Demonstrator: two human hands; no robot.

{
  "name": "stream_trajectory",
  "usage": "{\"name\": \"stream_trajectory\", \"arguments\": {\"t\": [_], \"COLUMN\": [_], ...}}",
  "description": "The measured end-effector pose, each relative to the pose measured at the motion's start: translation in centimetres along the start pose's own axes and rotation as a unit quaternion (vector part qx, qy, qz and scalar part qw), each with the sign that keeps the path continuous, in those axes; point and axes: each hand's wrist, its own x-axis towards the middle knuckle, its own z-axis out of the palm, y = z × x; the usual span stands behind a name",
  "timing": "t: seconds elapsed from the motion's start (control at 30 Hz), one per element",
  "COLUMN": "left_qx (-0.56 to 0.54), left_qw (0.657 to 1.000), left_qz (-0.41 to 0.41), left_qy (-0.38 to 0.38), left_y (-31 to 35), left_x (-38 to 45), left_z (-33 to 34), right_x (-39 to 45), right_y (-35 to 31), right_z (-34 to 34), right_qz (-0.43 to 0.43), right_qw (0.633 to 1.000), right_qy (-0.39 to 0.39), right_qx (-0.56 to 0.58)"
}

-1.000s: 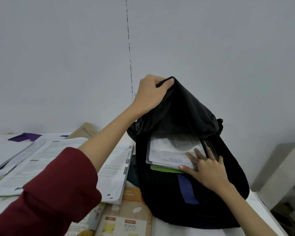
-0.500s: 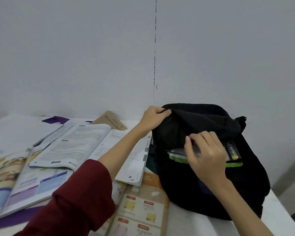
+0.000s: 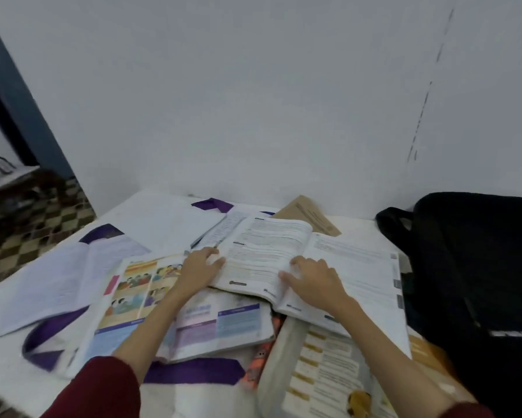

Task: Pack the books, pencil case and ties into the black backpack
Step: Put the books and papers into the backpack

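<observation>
The open text book [image 3: 287, 260] lies face up near the middle of the white surface [image 3: 163, 218], its pages spread left and right. Both hands rest on it. The left hand [image 3: 201, 267] reaches forward from a dark red sleeve [image 3: 100, 390], forearm extended, and sits at the book's left edge; its fingers curl over that edge, so this grip holds the book's left side. The right hand [image 3: 312, 282] lies palm down on the left page near the gutter, fingers spread and nearly straight; this grip is wide and presses the paper without closing on it.

Under the text book's near-left corner lies a colourful illustrated book [image 3: 151, 303], also open. A third open book [image 3: 57, 276] lies further left. A printed sheet with orange labels [image 3: 323, 375] lies at the near right. A purple tie [image 3: 193, 371] runs beneath the illustrated book, and another purple piece [image 3: 210, 204] shows at the far edge. The black backpack [image 3: 477, 267] stands at the right, just beside the text book's right page. A brown envelope [image 3: 309, 217] lies behind the text book.
</observation>
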Motion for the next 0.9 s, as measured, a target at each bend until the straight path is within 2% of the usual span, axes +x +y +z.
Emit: {"name": "stream_trajectory", "arguments": {"t": [0.07,0.23,0.33,0.47,0.6,0.7,0.8,0.9], "left_qx": [0.006,-0.001,-0.13,-0.295,-0.345,-0.388,-0.341,-0.303], "left_qw": [0.999,0.998,0.983,0.937,0.929,0.917,0.937,0.946], "left_qz": [-0.022,-0.035,-0.082,-0.111,-0.077,-0.049,0.018,0.089], "left_qy": [-0.038,-0.055,-0.096,-0.151,-0.108,-0.079,-0.071,-0.076], "left_y": [-1.6,-4.0,-4.0,-4.6,-4.0,-3.2,-1.5,1.4], "left_x": [1.0,4.9,6.2,7.2,8.5,9.5,10.3,10.2], "left_z": [-0.2,-0.2,-0.7,-2.5,-5.5,-9.0,-11.9,-12.9], "right_x": [1.7,4.3,4.7,5.0,6.5,8.2,9.5,9.8], "right_y": [-1.6,-3.6,-3.9,-4.8,-6.6,-8.8,-10.1,-10.3], "right_z": [1.5,3.2,3.6,4.1,4.0,3.8,2.7,0.6], "right_qz": [0.037,0.117,0.142,0.147,0.121,0.083,0.067,0.057], "right_qw": [0.999,0.987,0.98,0.976,0.973,0.96,0.937,0.926], "right_qy": [0.032,0.105,0.135,0.143,0.119,0.072,-0.002,-0.024], "right_qx": [0.022,0.025,0.042,0.073,0.157,0.259,0.342,0.372]}}
